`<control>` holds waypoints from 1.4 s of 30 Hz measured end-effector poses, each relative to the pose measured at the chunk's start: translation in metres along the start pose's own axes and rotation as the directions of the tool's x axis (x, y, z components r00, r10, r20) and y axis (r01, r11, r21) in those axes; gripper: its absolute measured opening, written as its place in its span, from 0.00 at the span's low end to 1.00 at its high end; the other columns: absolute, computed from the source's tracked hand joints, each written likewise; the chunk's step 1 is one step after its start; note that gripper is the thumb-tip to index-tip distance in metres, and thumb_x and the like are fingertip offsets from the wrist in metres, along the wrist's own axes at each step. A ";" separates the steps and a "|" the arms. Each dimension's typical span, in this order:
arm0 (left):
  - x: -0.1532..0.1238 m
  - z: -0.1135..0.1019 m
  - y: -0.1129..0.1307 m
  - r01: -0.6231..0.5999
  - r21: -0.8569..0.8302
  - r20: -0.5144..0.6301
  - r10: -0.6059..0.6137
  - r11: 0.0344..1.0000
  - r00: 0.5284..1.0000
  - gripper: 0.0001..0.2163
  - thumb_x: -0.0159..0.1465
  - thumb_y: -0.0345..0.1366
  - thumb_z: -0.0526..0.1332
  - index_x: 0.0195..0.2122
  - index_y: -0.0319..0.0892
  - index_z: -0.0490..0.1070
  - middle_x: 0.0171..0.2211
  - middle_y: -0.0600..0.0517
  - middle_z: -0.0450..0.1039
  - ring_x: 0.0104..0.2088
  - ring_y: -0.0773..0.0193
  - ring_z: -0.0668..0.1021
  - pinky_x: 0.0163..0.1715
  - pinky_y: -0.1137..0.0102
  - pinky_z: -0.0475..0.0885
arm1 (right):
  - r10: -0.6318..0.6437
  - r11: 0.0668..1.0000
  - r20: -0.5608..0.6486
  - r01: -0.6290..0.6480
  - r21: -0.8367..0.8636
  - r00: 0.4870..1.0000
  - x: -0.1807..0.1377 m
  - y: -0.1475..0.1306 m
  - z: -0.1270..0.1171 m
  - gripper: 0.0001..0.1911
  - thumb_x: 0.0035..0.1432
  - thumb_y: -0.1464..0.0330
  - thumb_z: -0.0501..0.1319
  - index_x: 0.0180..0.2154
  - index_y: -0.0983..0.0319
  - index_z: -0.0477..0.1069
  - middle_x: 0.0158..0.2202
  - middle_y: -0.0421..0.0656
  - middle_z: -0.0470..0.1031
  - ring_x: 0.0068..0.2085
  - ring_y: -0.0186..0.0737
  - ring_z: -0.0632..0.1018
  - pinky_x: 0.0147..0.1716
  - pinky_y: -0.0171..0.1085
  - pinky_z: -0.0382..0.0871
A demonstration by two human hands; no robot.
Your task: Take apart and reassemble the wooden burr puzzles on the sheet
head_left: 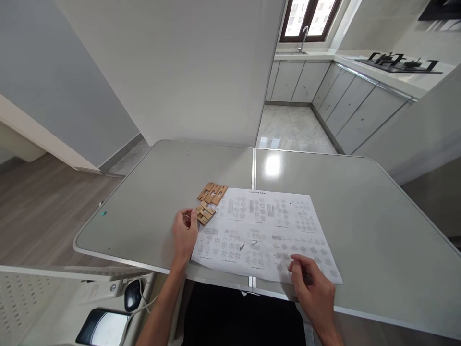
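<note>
At the left edge of the printed sheet point(264, 218), my left hand point(185, 232) curls its thumb and fingers against a small group of notched wooden puzzle pieces point(205, 213). Just beyond these lie larger flat wooden pieces point(212, 192) with cut-out slots, side by side. Over the sheet's lower right part rests my right hand point(312, 284), loosely curled. Its thumb and index tips are close together, and nothing shows between them. Rows of small diagrams cover the sheet, with dark check marks near its lower middle.
The folding table point(374, 226) has a metal seam down its middle. A white wall point(173, 72) stands behind it. Lower left, a phone point(103, 327), a dark mouse-like object point(133, 295) and a cable lie on a pale surface. Kitchen cabinets point(360, 103) stand at the far right.
</note>
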State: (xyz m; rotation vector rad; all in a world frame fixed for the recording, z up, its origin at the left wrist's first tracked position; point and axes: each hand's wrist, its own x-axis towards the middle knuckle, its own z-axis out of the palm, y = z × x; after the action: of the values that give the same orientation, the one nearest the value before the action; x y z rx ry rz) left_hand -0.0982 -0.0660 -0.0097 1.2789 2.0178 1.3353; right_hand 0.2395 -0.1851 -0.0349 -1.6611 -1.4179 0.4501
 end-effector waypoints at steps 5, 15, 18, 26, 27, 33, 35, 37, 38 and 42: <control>-0.001 -0.001 0.006 0.020 0.011 0.023 -0.021 1.000 1.000 0.17 0.70 0.53 0.61 0.46 0.45 0.74 0.38 0.49 0.79 0.33 0.57 0.79 0.36 0.64 0.75 | 0.022 1.000 0.020 -0.022 0.002 1.000 0.000 -0.004 -0.001 0.15 0.71 0.56 0.60 0.43 0.58 0.80 0.30 0.40 0.84 0.29 0.40 0.84 0.33 0.34 0.79; -0.003 -0.004 0.011 0.049 0.041 0.037 -0.051 0.998 0.998 0.16 0.70 0.53 0.61 0.47 0.45 0.73 0.37 0.49 0.78 0.34 0.57 0.79 0.35 0.63 0.76 | 0.147 0.989 0.029 -0.146 -0.033 0.989 -0.004 -0.011 0.000 0.20 0.70 0.50 0.59 0.42 0.58 0.80 0.30 0.42 0.83 0.28 0.41 0.83 0.29 0.35 0.77; -0.004 -0.004 0.011 0.040 0.051 0.029 -0.041 0.998 0.999 0.16 0.70 0.53 0.61 0.46 0.46 0.73 0.39 0.49 0.78 0.35 0.56 0.79 0.36 0.62 0.77 | 0.151 0.987 0.008 -0.150 -0.059 0.988 -0.004 -0.011 0.001 0.21 0.70 0.49 0.59 0.41 0.58 0.80 0.30 0.42 0.84 0.28 0.42 0.84 0.31 0.36 0.78; 0.013 0.015 0.022 -0.259 0.284 0.088 0.244 0.923 0.966 0.12 0.68 0.45 0.63 0.48 0.46 0.71 0.48 0.44 0.75 0.51 0.47 0.77 0.55 0.52 0.74 | 0.133 0.991 0.034 -0.132 -0.010 0.991 -0.003 -0.014 0.000 0.19 0.70 0.51 0.60 0.40 0.58 0.80 0.29 0.41 0.83 0.28 0.42 0.83 0.30 0.36 0.76; 0.018 0.021 0.025 -0.298 0.330 0.119 0.274 0.896 0.954 0.13 0.67 0.43 0.64 0.50 0.45 0.71 0.50 0.42 0.75 0.54 0.44 0.75 0.59 0.49 0.71 | 0.138 0.990 0.039 -0.138 -0.003 0.990 -0.002 -0.014 0.000 0.18 0.70 0.52 0.60 0.41 0.58 0.80 0.29 0.41 0.83 0.28 0.41 0.82 0.30 0.35 0.76; 0.052 0.052 0.034 -0.344 0.527 0.223 0.264 0.778 0.938 0.25 0.61 0.46 0.70 0.56 0.42 0.71 0.63 0.32 0.69 0.66 0.30 0.66 0.65 0.38 0.57 | 0.147 0.989 0.062 -0.149 0.020 0.987 -0.001 -0.014 0.000 0.19 0.71 0.51 0.59 0.41 0.58 0.79 0.29 0.40 0.82 0.28 0.40 0.82 0.30 0.34 0.75; 0.059 0.058 0.033 -0.360 0.525 0.261 0.258 0.771 0.930 0.26 0.60 0.47 0.71 0.56 0.41 0.70 0.61 0.31 0.71 0.66 0.29 0.66 0.67 0.38 0.54 | 0.135 0.990 0.058 -0.137 0.028 0.989 0.000 -0.015 0.001 0.19 0.71 0.51 0.59 0.41 0.58 0.79 0.30 0.41 0.82 0.28 0.41 0.82 0.30 0.35 0.76; 0.063 0.061 0.033 -0.369 0.522 0.285 0.250 0.769 0.925 0.27 0.59 0.47 0.71 0.55 0.41 0.71 0.57 0.31 0.75 0.65 0.28 0.68 0.68 0.37 0.51 | 0.133 0.990 0.057 -0.135 0.037 0.990 0.001 -0.015 0.001 0.19 0.71 0.51 0.59 0.41 0.58 0.79 0.30 0.41 0.82 0.29 0.41 0.82 0.30 0.35 0.76; 0.065 0.062 0.033 -0.376 0.519 0.292 0.254 0.768 0.922 0.26 0.58 0.46 0.72 0.55 0.42 0.71 0.55 0.32 0.77 0.65 0.28 0.69 0.69 0.37 0.50 | 0.135 0.990 0.059 -0.138 0.044 0.989 0.001 -0.016 0.001 0.19 0.72 0.51 0.59 0.41 0.58 0.79 0.30 0.42 0.82 0.29 0.42 0.82 0.30 0.35 0.76; 0.067 0.066 0.036 -0.416 0.440 0.284 0.316 0.796 0.905 0.25 0.57 0.47 0.74 0.53 0.46 0.73 0.50 0.37 0.81 0.64 0.30 0.70 0.70 0.37 0.47 | 0.133 0.988 0.081 -0.138 0.067 0.988 0.003 -0.016 0.000 0.20 0.72 0.51 0.58 0.41 0.58 0.79 0.30 0.43 0.82 0.28 0.42 0.82 0.28 0.35 0.76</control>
State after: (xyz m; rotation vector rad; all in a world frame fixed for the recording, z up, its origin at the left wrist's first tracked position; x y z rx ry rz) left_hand -0.0666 0.0295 0.0014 2.0377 2.1094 0.7951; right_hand 0.2303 -0.1831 -0.0216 -1.7033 -1.3323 0.6410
